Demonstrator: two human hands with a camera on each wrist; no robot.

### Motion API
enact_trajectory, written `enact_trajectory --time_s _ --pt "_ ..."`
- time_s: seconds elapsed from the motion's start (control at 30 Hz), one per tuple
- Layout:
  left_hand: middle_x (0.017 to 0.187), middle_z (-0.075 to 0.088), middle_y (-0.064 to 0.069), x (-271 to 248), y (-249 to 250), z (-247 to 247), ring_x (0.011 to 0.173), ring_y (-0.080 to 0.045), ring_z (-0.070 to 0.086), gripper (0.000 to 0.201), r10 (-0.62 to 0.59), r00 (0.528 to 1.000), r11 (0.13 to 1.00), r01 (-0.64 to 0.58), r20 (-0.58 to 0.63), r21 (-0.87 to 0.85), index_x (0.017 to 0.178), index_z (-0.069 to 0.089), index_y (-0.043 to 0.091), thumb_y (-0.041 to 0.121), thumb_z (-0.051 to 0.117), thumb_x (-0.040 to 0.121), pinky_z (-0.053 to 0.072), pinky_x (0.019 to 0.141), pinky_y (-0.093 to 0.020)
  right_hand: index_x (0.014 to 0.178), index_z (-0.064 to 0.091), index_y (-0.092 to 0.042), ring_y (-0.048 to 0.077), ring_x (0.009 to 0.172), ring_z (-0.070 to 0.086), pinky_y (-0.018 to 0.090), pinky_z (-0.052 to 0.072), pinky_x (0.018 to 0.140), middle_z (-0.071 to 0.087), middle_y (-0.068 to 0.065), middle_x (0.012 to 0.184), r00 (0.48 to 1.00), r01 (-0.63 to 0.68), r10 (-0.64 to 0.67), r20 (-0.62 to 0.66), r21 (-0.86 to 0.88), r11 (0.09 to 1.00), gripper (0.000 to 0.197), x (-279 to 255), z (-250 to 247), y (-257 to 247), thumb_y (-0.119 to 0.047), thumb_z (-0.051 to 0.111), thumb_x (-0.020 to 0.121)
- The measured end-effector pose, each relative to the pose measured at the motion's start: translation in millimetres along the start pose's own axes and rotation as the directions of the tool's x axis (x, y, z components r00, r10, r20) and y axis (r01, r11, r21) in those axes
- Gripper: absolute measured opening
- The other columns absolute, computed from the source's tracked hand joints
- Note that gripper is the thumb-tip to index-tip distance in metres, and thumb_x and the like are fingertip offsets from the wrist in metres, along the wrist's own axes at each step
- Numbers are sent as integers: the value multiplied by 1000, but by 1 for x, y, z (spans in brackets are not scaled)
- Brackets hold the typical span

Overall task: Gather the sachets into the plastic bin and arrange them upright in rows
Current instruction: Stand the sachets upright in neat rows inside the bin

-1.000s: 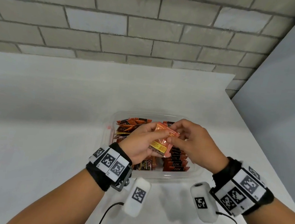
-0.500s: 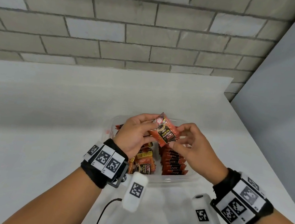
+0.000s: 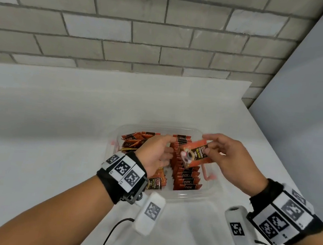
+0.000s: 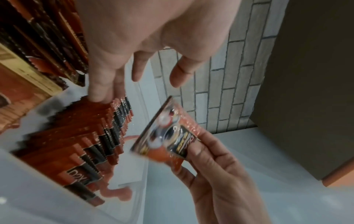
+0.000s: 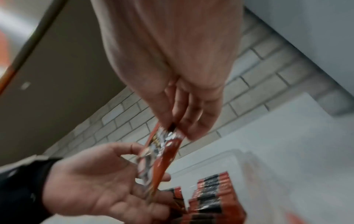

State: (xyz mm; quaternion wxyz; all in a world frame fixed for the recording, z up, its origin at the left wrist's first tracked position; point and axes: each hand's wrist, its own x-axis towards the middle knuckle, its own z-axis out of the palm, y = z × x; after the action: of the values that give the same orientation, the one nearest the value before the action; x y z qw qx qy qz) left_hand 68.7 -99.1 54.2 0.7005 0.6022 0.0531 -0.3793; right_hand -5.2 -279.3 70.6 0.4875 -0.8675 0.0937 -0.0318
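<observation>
the right hand (image 3: 231, 161) pinches one orange-and-black foil sachet (image 3: 194, 154) by its end above the clear plastic bin (image 3: 192, 196). the left hand (image 3: 155, 154), fingers loosely spread, touches the upright row of sachets (image 3: 187, 178) printed "d2x".

Bin (image 3: 204, 195) on table (image 3: 54, 129) before wall (image 3: 147, 29), upright row of sachets (image 3: 186, 178) in it, loose sachets (image 3: 134, 141) left
</observation>
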Motion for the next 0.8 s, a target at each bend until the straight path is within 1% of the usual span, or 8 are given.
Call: enact_trajectory --time_s 0.1,0.27,0.37,0.43,0.5,0.6,0.67,0.8 --pt "97 55 -14 2 -1 -1 95 -28 57 11 -132 991 991 132 11 19 95 51 19 31 52 95 43 101 -45 101 69 -26 8 75 67 26 56 72 69 -6 86 974 104 -47 222 -254 962 24 -7 -4 0 -6 60 91" --pt "92 52 -13 5 -9 3 77 -23 52 25 -237 970 972 237 48 13 98 51 14 38 48 95 44 84 -42 113 67 -22 6 89 62 19 48 81 69 -7 104 901 300 -85 425 -470 830 25 -10 9 4 -12 55 95" --pt "131 46 -26 8 -13 4 122 -47 46 45 -298 953 955 298 58 11 130 42 7 37 46 96 31 106 -59 118 65 -22 9 101 58 16 42 85 65 -8 114 866 345 -46 498 -528 776 28 -10 15 5 -11 49 97" --pt "143 35 -29 10 -15 4 132 -53 32 60 -319 946 948 320 62 -3 143 29 6 38 48 95 23 109 -64 120 64 -22 12 103 58 21 43 87 63 -6 117 843 356 4 538 -564 745 30 -9 20 6 -12 46 98" --pt "134 44 -28 12 -18 4 129 -53 36 55 -349 934 936 351 71 -26 138 34 6 38 47 95 23 109 -64 121 64 -23 15 103 58 28 45 88 62 -3 117 825 361 58 563 -604 711 31 -6 24 9 -13 45 98" --pt "99 56 -20 15 -19 4 115 -48 51 29 -376 922 924 381 90 -42 103 49 8 36 45 97 34 103 -59 117 67 -26 18 101 56 32 47 85 57 0 112 810 370 98 578 -633 680 30 -2 30 17 -14 49 97" --pt "90 53 -18 13 -18 5 102 -43 54 25 -389 917 919 393 85 -30 89 48 12 35 45 98 41 88 -55 115 68 -25 19 99 55 31 46 83 56 1 109 808 361 120 576 -646 672 28 -1 32 19 -14 51 95" --pt "88 52 -19 12 -18 6 77 -39 58 24 -389 918 920 391 81 -7 87 48 13 34 47 96 45 61 -47 102 67 -15 14 86 55 22 42 72 60 -3 95 828 349 100 552 -646 678 16 1 31 15 -10 56 90"
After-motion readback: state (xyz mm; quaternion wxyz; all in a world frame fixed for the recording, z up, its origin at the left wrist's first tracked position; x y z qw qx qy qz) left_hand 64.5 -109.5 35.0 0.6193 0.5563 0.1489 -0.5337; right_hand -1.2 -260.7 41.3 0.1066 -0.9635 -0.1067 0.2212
